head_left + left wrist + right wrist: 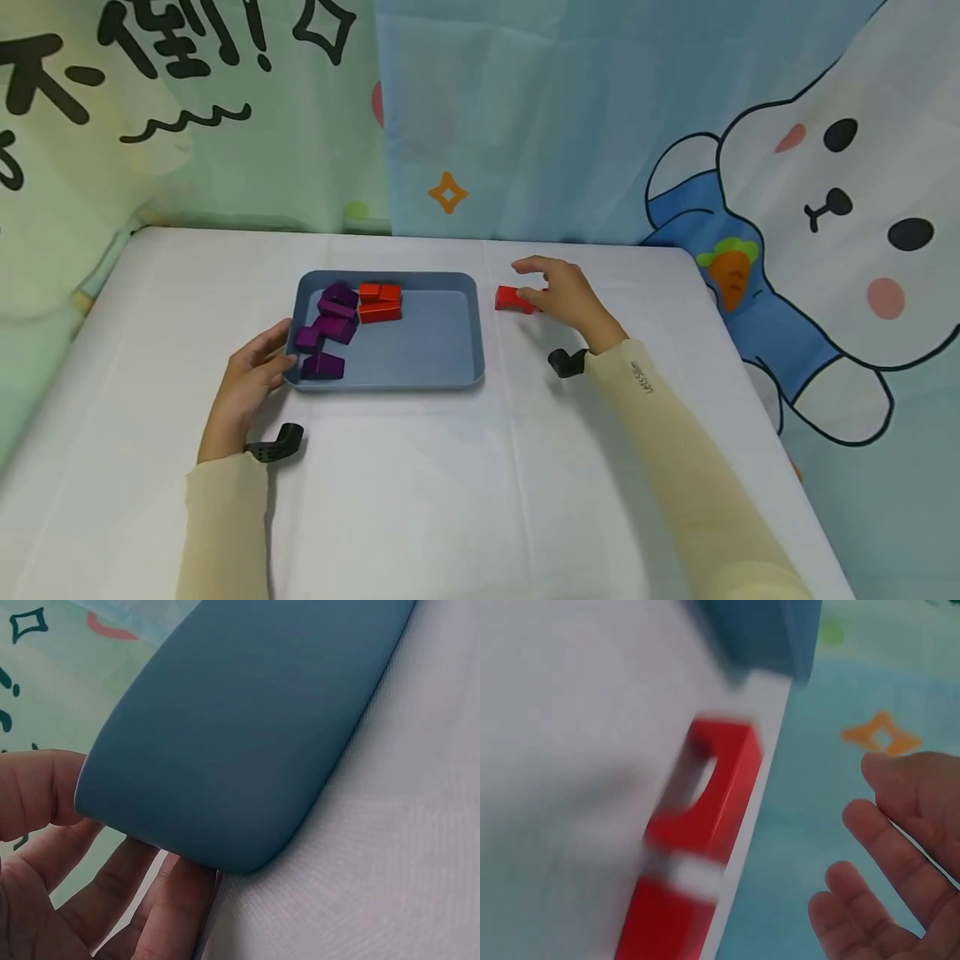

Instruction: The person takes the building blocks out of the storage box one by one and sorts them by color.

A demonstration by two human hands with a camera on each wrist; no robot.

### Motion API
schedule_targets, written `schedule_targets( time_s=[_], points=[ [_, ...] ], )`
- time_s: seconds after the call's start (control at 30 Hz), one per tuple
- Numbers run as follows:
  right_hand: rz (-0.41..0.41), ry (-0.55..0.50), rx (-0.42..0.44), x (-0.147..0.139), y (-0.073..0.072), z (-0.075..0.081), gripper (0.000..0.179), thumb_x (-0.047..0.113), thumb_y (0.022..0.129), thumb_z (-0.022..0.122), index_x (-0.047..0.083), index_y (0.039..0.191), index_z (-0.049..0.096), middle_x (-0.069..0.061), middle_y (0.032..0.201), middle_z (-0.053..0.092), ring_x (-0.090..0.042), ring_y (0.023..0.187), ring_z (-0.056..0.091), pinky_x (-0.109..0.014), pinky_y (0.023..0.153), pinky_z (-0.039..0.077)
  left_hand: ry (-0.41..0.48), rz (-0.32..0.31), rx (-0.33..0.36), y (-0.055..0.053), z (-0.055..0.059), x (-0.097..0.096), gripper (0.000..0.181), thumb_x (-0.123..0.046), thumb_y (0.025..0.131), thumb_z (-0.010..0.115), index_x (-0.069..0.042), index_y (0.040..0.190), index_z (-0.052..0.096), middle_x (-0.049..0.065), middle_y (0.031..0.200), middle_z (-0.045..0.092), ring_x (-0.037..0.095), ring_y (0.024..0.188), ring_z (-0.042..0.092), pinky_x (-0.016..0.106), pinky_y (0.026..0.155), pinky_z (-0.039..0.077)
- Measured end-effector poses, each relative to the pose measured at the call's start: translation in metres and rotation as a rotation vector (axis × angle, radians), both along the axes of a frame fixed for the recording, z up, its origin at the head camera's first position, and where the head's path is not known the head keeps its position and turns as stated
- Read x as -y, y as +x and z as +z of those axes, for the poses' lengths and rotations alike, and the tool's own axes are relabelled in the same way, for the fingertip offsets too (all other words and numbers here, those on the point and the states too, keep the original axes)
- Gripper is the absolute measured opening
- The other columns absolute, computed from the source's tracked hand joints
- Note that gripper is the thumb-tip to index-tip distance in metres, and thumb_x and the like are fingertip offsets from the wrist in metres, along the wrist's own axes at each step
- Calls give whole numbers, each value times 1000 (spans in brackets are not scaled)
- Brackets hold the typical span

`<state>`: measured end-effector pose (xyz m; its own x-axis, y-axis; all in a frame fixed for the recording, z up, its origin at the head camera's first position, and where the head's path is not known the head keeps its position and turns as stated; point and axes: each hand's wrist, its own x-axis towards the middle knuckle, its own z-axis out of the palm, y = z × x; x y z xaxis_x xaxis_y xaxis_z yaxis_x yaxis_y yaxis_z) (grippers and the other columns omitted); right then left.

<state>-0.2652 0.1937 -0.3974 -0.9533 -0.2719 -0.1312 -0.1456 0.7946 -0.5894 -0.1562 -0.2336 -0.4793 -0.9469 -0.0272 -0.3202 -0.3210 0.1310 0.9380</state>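
Observation:
My left hand (255, 375) grips the left edge of a blue-grey tray (442, 350), thumb at the rim; the left wrist view shows the fingers against the tray's outer side (240, 750). In the tray, several purple blocks (324, 366) lie along the left, with red blocks (380, 312) beside them. To the right of the tray, my right hand (566, 292) hovers with fingers spread above red blocks on the table. In the right wrist view, one red block (731, 780) has a curved cut-out, and another red block (660, 922) lies close by. That hand holds nothing.
A white cloth (420, 483) covers the table. Behind it hangs a printed backdrop (525, 125) with a rabbit figure at the right. Dark wrist devices are worn on both wrists, the right one (567, 363) near the sleeve cuff.

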Motion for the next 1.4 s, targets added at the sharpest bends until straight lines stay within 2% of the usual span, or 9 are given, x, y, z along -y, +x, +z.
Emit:
schedule_targets(
  time_s=[0.23,0.43,0.7,0.83,0.93,1.13,1.4],
  points=[
    [112,-54,-23,42,-6,-4,44,2,103,70,-3,146,64,-22,143,68,-39,139,56,-50,119,41,10,-8,-13,-2,-2,2,65,-9,107,58,-10,169,38,16,172,40,31,149,43,19,89,47],
    [155,-84,-6,76,-8,-9,42,2,102,72,-2,144,66,-20,143,69,-35,137,60,-47,118,43,7,1,-17,-3,-3,3,66,-9,106,58,-9,169,38,17,171,41,35,150,43,23,90,47],
    [202,-77,50,111,-10,-25,42,5,104,71,0,145,65,-18,144,68,-33,137,59,-44,118,43,12,3,-26,-4,-5,4,66,-7,106,58,-8,168,38,19,170,41,34,146,47,20,86,48],
    [244,-74,59,124,-11,-31,38,4,104,71,-2,141,68,-18,142,68,-34,134,60,-43,116,45,17,9,-29,-5,-5,4,65,-7,105,58,-7,168,39,19,169,42,35,145,48,19,86,48],
    [258,-71,60,135,-13,-35,35,2,103,71,-2,138,69,-19,140,69,-34,132,61,-42,115,46,18,15,-27,-5,-5,4,64,-7,106,58,-7,167,40,19,169,43,34,144,48,19,86,49],
    [237,-52,73,150,-15,-41,31,3,101,75,-2,131,72,-18,128,72,-31,121,64,-40,109,50,19,21,-20,-5,-5,3,64,-7,106,58,-7,167,41,18,169,43,34,145,48,19,87,48],
    [229,-11,48,160,-15,-45,18,4,96,81,0,111,71,-15,111,73,-28,105,65,-38,99,52,19,29,-17,-5,-4,4,64,-7,105,59,-7,167,41,17,169,44,33,147,47,19,87,48]
  ],
)
